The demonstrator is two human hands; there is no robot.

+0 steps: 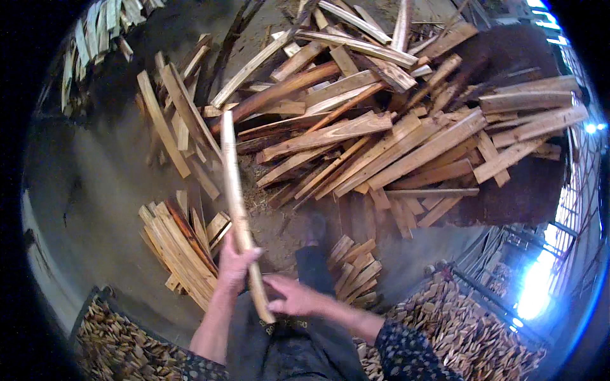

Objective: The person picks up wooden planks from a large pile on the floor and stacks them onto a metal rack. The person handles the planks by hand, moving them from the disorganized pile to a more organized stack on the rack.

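Observation:
A long, pale wooden slat (236, 184) with a slight bend rises from my waist toward the wood pile. My left hand (234, 267) is wrapped round its lower part, thumb across the face. My right hand (293, 297) is closed at the slat's bottom end, thumb above and fingers below; some of its fingers are hidden. A stacked bundle of slats (175, 244) lies just left of my left hand. Past the slat's top end spreads a large, jumbled heap of wooden slats (343, 133).
A smaller stack of short pieces (359, 270) is right of my leg. Containers of chopped wood pieces stand at lower left (121, 340) and lower right (470, 324). More pale slats (98, 32) lie at far left. Metal framework (575, 209) runs along the right.

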